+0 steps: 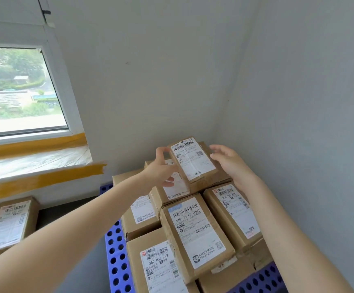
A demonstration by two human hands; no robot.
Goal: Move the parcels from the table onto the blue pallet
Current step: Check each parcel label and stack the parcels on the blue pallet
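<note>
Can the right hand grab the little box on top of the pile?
Probably yes. The right hand is open and right beside the top parcel, with nothing between them. The left hand already holds the parcel's other side.

Soft window daylight, curved wide-angle edges

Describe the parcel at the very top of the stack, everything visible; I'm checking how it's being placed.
The top parcel is a small brown cardboard box, taped, with a white shipping label bearing barcodes and a QR code on its upper face. It sits tilted atop the other parcels on the blue pallet, near the wall corner. The left hand grips its left edge; the right hand is open close by its right side, contact unclear.
</note>
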